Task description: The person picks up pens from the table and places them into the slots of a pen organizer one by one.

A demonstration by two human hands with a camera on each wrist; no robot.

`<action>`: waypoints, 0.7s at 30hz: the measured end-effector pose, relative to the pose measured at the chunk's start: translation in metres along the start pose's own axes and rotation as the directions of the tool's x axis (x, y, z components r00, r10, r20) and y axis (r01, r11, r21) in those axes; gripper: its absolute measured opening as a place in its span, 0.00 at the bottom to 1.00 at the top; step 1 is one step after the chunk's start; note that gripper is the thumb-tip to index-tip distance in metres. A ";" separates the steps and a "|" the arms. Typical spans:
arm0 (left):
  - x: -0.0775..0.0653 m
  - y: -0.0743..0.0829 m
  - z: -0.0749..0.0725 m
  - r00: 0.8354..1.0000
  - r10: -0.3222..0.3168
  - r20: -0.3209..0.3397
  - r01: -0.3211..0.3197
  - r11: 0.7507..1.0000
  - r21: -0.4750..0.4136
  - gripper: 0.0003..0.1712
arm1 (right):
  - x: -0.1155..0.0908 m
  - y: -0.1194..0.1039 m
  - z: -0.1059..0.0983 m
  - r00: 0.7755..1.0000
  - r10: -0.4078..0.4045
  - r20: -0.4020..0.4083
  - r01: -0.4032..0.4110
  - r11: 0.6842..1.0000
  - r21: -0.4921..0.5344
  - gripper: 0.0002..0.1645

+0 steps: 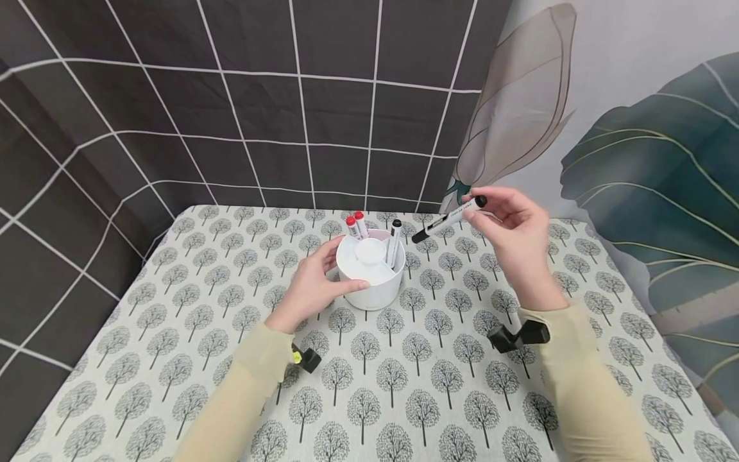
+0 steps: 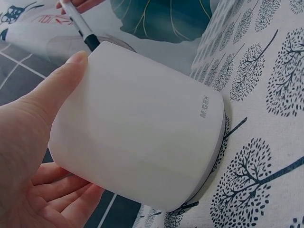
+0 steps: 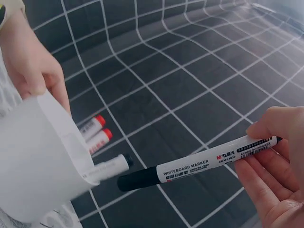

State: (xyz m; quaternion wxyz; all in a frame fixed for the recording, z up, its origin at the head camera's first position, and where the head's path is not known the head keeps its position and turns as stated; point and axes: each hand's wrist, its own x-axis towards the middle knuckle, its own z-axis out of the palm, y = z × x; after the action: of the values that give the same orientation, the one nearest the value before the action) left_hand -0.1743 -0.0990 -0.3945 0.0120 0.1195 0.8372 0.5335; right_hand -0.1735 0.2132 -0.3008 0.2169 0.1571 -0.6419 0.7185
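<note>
A round white pen holder (image 1: 372, 292) stands on the table, divided into compartments at its top. My left hand (image 1: 314, 276) grips it from the left, thumb across the front and fingers behind. Two red-capped markers (image 1: 356, 226) lean in its back compartment, and one black-capped marker (image 1: 394, 244) stands in the right one. Right of the holder, my right hand (image 1: 510, 234) pinches a black whiteboard marker (image 3: 204, 164) near its tail end, between thumb and fingers. That marker is tilted, its black cap pointing down and left towards the holder, in the air above the cloth.
A light cloth with a tree print (image 1: 364, 378) covers the table. Behind it hangs a dark curtain with a white grid (image 1: 248, 109). A pale curtain with large leaves (image 1: 664, 160) hangs along the right side.
</note>
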 end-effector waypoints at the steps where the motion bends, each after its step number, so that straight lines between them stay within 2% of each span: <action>1: 0.000 0.000 0.000 1.000 -0.001 0.000 0.001 1.000 0.002 0.59 | -0.001 0.001 0.002 1.000 -0.003 0.006 0.003 1.000 0.007 0.17; 8: 0.000 0.001 0.000 1.000 -0.014 0.002 0.014 1.000 0.004 0.61 | -0.005 0.007 0.010 0.997 0.034 0.062 -0.037 0.998 0.049 0.18; 12: 0.001 0.001 0.000 1.000 -0.023 0.002 0.023 1.000 0.004 0.62 | -0.009 0.013 0.015 0.993 0.056 0.107 -0.061 0.997 0.040 0.19; 21: 0.000 0.002 -0.001 1.000 -0.015 0.007 0.015 1.000 0.010 0.61 | -0.015 0.029 0.030 0.980 0.097 0.171 -0.086 0.993 -0.076 0.19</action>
State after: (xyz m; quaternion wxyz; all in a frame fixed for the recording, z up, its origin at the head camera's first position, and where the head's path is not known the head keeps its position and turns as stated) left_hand -0.1736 -0.0990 -0.3921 0.0183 0.1150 0.8407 0.5289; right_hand -0.1772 0.1794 -0.3291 0.1317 0.1823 -0.6891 0.6889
